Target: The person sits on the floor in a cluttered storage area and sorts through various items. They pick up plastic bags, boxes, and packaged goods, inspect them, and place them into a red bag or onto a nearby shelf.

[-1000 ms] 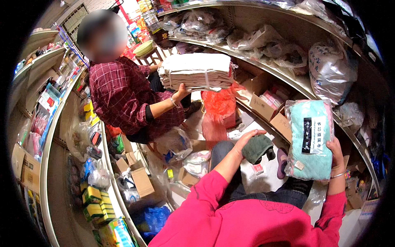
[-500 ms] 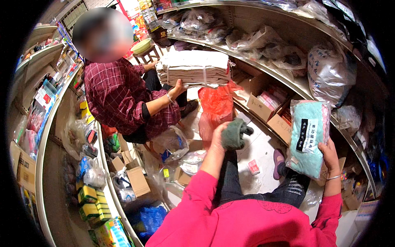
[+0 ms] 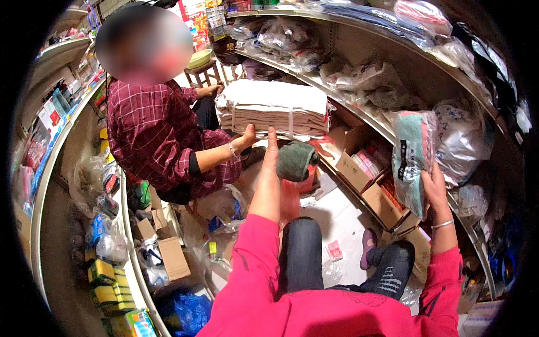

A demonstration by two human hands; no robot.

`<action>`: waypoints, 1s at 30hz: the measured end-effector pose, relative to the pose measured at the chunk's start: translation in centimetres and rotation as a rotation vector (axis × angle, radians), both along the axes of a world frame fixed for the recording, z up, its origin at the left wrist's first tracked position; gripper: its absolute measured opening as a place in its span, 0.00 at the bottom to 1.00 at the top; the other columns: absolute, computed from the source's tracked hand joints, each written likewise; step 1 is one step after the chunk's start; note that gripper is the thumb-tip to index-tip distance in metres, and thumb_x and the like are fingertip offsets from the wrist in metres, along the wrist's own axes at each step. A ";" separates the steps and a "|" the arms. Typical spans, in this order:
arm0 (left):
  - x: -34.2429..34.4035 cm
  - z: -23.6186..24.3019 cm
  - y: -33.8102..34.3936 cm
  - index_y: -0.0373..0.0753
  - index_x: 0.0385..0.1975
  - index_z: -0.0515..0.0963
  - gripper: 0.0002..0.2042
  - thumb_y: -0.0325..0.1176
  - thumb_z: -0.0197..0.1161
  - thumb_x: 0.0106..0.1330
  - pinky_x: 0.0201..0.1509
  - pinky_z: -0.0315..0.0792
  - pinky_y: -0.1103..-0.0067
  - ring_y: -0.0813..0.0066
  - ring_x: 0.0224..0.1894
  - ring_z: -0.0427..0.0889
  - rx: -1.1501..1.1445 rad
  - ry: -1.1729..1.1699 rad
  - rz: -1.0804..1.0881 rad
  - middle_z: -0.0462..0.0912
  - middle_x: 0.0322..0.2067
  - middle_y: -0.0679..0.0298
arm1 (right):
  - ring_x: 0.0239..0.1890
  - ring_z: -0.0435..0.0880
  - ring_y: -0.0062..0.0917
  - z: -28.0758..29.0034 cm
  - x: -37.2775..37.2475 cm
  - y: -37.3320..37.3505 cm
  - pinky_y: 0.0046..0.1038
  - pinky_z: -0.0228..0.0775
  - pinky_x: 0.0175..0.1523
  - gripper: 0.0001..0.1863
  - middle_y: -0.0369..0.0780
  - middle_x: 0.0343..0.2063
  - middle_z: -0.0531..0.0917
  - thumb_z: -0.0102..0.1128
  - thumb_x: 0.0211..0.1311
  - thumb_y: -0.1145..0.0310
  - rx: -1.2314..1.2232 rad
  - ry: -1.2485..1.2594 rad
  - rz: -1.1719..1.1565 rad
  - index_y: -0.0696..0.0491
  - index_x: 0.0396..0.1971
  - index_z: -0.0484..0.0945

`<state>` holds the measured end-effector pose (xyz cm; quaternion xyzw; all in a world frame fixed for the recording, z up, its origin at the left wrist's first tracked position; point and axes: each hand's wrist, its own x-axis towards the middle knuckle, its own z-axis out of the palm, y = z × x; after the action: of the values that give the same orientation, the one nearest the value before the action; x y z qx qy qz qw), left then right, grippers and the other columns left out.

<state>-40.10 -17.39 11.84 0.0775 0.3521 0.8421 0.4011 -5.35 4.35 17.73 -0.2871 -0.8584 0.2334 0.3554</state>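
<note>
Reaching forward, my left hand is closed on a dark green cloth. Its fingertips meet the lower edge of a tied bundle of white folded cloths in the picture; I cannot tell if they touch. A seated person in a plaid shirt holds that bundle, one hand at its near side, another at the far left end. My right hand grips a plastic-wrapped pack of teal and pink cloths, now tilted nearly edge-on.
Curved shelves with plastic bags run along the right, cardboard boxes below. Left shelves hold sponges and packets. A red plastic bag is beyond my knees; a basin sits on a stool at the back.
My left hand has moved forward and up with the green cloth, toward the white bundle. The teal pack has risen and turned more edge-on. The bundle sits slightly lower and further right.
</note>
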 end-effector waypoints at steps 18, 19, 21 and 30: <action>-1.5 -4.8 -0.9 0.29 0.31 0.71 0.14 0.31 0.51 0.46 0.36 0.73 0.73 0.63 0.30 0.77 0.230 -0.071 -0.171 0.76 0.28 0.53 | 0.32 0.76 0.37 14.2 -18.8 -7.8 0.34 0.68 0.34 0.13 0.43 0.31 0.76 0.47 0.51 0.74 0.864 -0.070 -0.110 0.52 0.39 0.71; 0.2 -2.7 -1.1 0.29 0.34 0.70 0.16 0.31 0.52 0.46 0.39 0.73 0.73 0.63 0.32 0.77 0.304 -0.061 -0.214 0.76 0.31 0.53 | 0.32 0.76 0.36 10.9 -20.8 -8.4 0.33 0.69 0.32 0.14 0.43 0.29 0.76 0.49 0.47 0.75 0.908 -0.131 0.141 0.52 0.37 0.71; 1.3 -1.7 -2.3 0.30 0.40 0.68 0.19 0.31 0.53 0.46 0.43 0.72 0.72 0.62 0.36 0.76 0.377 -0.062 -0.220 0.75 0.35 0.52 | 0.30 0.76 0.35 7.5 -22.2 -13.7 0.30 0.68 0.30 0.12 0.43 0.25 0.76 0.52 0.48 0.70 0.491 -0.359 0.487 0.50 0.36 0.72; 11.1 -1.2 -3.9 0.38 0.47 0.64 0.24 0.42 0.48 0.48 0.35 0.72 0.68 0.63 0.35 0.74 0.118 -0.108 -0.280 0.72 0.39 0.58 | 0.26 0.79 0.34 5.0 -12.7 -12.7 0.32 0.71 0.33 0.12 0.45 0.23 0.78 0.46 0.51 0.66 0.428 -0.131 0.546 0.52 0.34 0.74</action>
<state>-29.04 -21.30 10.63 0.1040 0.2655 0.8001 0.5278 -18.02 -8.39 22.69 0.0197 -0.9539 0.1159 0.2761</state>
